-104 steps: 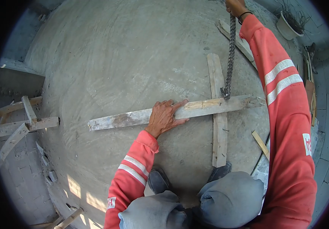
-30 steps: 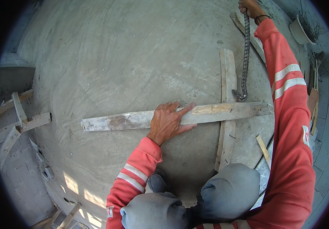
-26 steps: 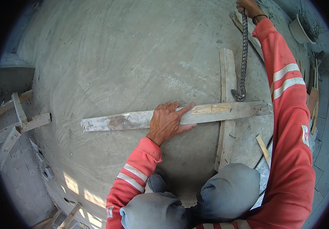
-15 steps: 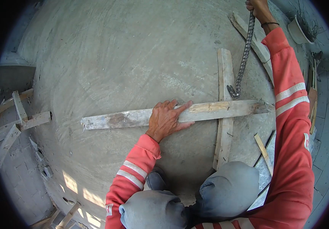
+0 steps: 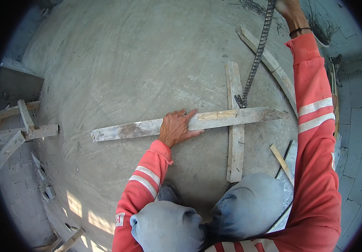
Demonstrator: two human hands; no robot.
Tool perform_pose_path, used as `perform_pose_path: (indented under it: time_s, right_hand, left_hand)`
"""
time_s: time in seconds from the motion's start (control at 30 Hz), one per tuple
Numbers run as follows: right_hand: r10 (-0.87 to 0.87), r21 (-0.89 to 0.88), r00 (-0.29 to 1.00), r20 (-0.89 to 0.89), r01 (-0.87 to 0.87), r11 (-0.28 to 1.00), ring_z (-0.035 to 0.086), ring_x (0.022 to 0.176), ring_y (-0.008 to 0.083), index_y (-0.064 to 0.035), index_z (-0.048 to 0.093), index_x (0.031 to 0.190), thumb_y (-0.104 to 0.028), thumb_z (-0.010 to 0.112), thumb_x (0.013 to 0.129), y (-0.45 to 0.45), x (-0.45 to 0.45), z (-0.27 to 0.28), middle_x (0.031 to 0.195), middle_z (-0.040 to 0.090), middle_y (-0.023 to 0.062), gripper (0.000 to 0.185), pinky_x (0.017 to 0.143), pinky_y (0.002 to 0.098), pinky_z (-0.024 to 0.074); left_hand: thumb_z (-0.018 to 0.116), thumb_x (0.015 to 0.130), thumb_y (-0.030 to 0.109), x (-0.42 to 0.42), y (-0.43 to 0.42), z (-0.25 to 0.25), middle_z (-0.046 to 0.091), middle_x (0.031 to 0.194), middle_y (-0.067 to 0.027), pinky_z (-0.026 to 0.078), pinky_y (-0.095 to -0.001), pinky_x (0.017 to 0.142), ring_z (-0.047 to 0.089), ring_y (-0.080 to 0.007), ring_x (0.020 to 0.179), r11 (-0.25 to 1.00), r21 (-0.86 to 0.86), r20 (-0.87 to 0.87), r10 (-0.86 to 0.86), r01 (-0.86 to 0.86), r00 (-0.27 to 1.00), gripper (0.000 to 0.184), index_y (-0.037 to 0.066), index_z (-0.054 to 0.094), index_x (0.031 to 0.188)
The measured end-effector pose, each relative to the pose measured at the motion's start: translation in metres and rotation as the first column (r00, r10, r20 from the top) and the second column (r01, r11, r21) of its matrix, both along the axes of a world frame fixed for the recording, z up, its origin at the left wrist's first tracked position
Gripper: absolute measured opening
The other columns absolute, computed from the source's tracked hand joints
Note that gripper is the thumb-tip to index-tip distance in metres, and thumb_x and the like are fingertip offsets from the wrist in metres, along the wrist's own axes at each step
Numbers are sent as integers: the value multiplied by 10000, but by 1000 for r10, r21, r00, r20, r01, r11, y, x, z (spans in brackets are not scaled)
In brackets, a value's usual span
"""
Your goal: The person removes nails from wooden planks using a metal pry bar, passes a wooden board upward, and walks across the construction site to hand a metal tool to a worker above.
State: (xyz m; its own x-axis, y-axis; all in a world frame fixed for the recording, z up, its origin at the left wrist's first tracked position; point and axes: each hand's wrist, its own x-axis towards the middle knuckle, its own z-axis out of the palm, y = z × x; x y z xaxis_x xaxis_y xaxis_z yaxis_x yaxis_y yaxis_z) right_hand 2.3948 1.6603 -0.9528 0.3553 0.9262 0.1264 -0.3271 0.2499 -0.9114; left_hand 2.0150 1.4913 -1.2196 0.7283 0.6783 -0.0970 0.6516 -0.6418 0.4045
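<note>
A long, weathered wooden plank (image 5: 143, 129) lies across a second wooden plank (image 5: 235, 155) on the concrete floor. My left hand (image 5: 176, 128) grips the upper plank near its middle, fingers over the far edge and thumb on the near side. My right hand (image 5: 288, 7), partly cut off by the top edge of the view, is closed around the upper part of a rebar pry bar (image 5: 257, 59). The bar slants down to its bent end, which is at the far edge of the upper plank, close to the crossing. Contact there is hard to tell. Nails stick out of the lower plank.
Another long board (image 5: 273, 65) lies on the floor to the right. A thin wooden strip (image 5: 281, 163) rests by my right knee. Nailed-together boards (image 5: 26, 122) stand at the left. Tangled wire (image 5: 321, 29) is at the upper right.
My view has shifted slightly, and the planks appear further left. The rebar pry bar leans more, its upper end further out of view with my right hand. My left hand stays on the plank.
</note>
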Motion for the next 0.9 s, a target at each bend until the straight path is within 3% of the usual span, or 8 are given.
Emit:
perform_pose_path:
  time_s: [0.13,0.27,0.33,0.4,0.43,0.73,0.83,0.9]
  right_hand:
    - [100,-58,974,204,-90,994,284,402,24,-198,419,741,-507,654,950,-6,24,26,548,305,-111,440,363,193,271]
    - [-112,94,975,193,95,991,247,398,5,-208,401,724,-524,656,947,-71,14,45,547,269,-126,464,349,191,216]
    - [544,139,837,51,-545,826,255,395,11,-202,436,734,-537,645,950,-77,56,44,546,280,-120,450,349,194,209]
    - [-1,284,987,159,-45,958,260,468,33,-140,441,769,-465,604,998,-127,-1,46,593,302,-81,430,434,215,249]
    - [-298,311,933,202,228,923,262,504,44,-108,443,786,-428,583,1021,-156,-50,53,617,313,-61,421,476,226,269]
    - [-474,253,875,95,440,862,268,517,55,-134,425,761,-340,603,1019,-132,-10,47,610,286,-66,375,475,229,251]
    - [-693,43,685,225,704,709,294,378,60,-181,482,738,-570,648,924,-73,41,25,533,360,-78,462,355,235,220]
    - [-723,-32,654,222,746,665,299,378,66,-179,481,735,-577,652,915,-59,53,18,535,370,-72,469,355,244,223]
  left_hand:
    - [704,730,701,3,1,4,672,927,-139,547,-458,693,704,-340,811,1000,-9,-66,11,-12,998,723,126,641,1164]
    - [699,729,711,-1,2,-4,677,917,-141,547,-458,683,705,-341,808,1000,29,-34,-1,2,999,715,121,639,1128]
    - [689,732,720,-1,3,-5,681,913,-147,546,-461,683,705,-347,805,999,35,-45,-4,5,999,720,118,635,1124]
    - [684,733,726,-2,1,-4,681,909,-147,545,-463,684,705,-350,808,999,33,-49,-3,4,999,725,117,633,1125]
    - [678,734,732,-1,1,-3,682,906,-148,545,-466,685,705,-352,810,999,35,-52,1,1,999,731,116,630,1125]
    - [680,752,704,0,-2,-4,667,893,-141,532,-479,672,691,-356,808,998,57,-36,8,-6,999,683,122,616,1102]
    - [681,754,698,1,-4,-1,666,887,-140,531,-481,669,691,-355,809,997,76,-40,6,-3,999,671,120,616,1090]
    - [672,751,719,1,-4,-4,667,895,-139,538,-470,671,694,-346,804,997,78,-59,-4,9,998,704,125,622,1125]
